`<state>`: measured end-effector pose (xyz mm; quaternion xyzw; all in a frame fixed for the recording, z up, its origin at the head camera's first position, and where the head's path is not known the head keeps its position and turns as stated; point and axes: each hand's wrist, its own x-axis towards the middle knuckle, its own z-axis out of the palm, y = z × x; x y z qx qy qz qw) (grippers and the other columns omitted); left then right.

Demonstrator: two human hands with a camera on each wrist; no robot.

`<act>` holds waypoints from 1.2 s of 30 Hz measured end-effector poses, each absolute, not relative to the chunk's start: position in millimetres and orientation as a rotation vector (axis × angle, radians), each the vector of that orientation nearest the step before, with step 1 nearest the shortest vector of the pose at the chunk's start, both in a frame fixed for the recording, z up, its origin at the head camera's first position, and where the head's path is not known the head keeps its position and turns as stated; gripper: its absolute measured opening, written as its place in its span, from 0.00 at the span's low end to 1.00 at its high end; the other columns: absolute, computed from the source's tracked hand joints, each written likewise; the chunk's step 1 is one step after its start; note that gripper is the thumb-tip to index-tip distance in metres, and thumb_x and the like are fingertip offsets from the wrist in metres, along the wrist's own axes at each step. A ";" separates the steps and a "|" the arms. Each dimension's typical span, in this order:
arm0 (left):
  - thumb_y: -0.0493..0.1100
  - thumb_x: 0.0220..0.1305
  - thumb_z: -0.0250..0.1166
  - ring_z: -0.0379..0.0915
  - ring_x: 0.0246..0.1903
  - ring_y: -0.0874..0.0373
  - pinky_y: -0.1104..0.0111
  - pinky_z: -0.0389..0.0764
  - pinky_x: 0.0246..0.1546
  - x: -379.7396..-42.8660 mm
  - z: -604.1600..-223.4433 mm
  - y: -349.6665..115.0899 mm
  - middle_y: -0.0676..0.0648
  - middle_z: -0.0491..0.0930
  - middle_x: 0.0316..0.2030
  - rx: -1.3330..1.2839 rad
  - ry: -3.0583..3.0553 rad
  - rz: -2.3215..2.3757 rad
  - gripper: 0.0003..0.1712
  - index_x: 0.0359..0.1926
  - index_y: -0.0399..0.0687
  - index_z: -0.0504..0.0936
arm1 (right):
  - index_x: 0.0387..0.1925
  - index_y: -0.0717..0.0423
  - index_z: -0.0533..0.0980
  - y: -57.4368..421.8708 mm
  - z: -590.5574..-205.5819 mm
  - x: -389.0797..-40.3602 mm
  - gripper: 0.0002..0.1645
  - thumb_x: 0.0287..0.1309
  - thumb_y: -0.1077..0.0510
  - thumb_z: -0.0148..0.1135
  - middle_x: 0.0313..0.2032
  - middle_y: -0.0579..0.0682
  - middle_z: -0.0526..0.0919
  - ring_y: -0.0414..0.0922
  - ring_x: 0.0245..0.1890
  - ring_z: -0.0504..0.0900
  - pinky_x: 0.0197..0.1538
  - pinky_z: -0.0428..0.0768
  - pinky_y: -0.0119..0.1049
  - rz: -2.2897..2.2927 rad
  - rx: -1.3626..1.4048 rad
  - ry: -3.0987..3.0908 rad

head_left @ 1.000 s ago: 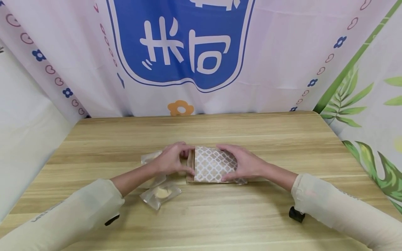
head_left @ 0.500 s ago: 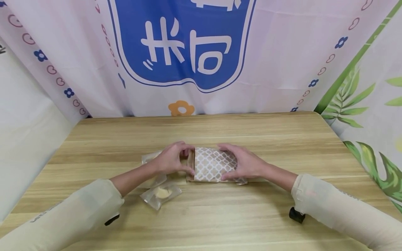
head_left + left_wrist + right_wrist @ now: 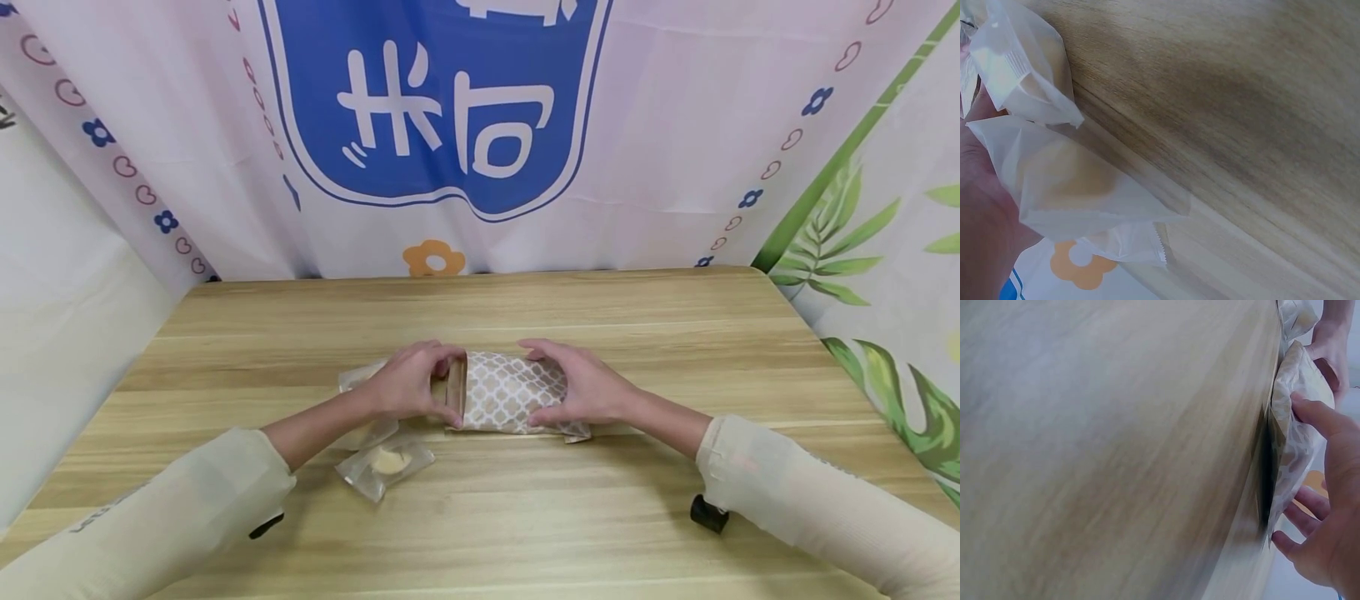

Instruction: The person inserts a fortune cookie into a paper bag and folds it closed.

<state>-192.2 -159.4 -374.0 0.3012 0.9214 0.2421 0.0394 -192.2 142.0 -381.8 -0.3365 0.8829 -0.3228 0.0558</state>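
A brown paper bag (image 3: 501,393) with a white lattice print lies flat on the table, its mouth facing left. My left hand (image 3: 405,382) holds that mouth between thumb and fingers, one at each corner. From the right, my right hand (image 3: 596,385) grips the bag's body, thumb on the near side and fingers on the far side. The right wrist view shows the bag (image 3: 1297,437) bulging between my thumb (image 3: 1319,415) and fingers. Close by my left hand lie clear-wrapped pastries, one packet (image 3: 386,461) nearest me and others partly hidden under the forearm.
The left wrist view shows the frosted wrappers (image 3: 1072,178) up close beside the left hand. The wooden table (image 3: 600,508) ends at a printed cloth backdrop (image 3: 660,167). A leaf-patterned cloth (image 3: 885,333) hangs along the right side.
The bag's mouth has widened slightly and its upper layer bulges more. My left thumb and the bag's near edge have shifted a little away from me. The packets have stayed put.
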 end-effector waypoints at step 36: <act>0.54 0.38 0.89 0.70 0.38 0.54 0.66 0.75 0.41 -193.0 -375.6 -163.2 0.48 0.75 0.36 0.950 2.788 0.804 0.57 0.67 0.31 0.75 | 0.73 0.63 0.67 145.1 -388.7 -193.4 0.64 0.37 0.43 0.87 0.65 0.58 0.78 0.57 0.66 0.75 0.71 0.69 0.58 -1.047 -1.114 2.654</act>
